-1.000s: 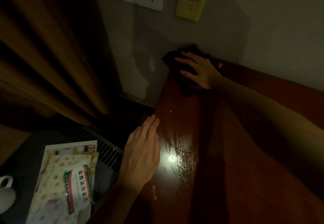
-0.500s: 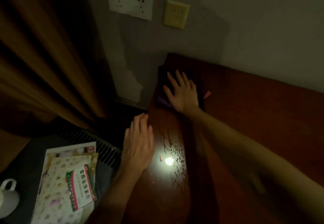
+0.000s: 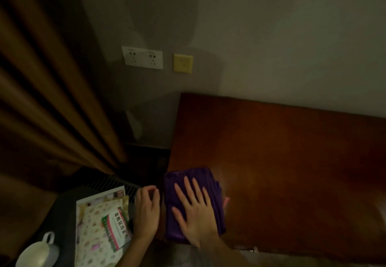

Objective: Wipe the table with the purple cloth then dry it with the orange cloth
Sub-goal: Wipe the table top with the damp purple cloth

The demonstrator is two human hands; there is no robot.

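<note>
Right hand [image 3: 196, 214] lies flat, fingers spread, grip released, palm pressing the folded purple cloth [image 3: 193, 202] onto the near-left corner of the table [image 3: 282, 162], presumably for full wiping contact. Left hand [image 3: 146, 212] sits open just beside the table edge, gripping nothing, likely bracing. Medicine box [image 3: 116, 229] and white cup [image 3: 38, 254] sit left, off-table. Orange cloth not visible. Wall sockets [image 3: 143, 57] beyond.

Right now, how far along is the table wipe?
Wet pass in hand: right hand lies flat on the folded purple cloth at the table's near left corner. Left hand rests just off the left edge. How much is already wiped is unclear. Drying remains; no orange cloth in view.
</note>
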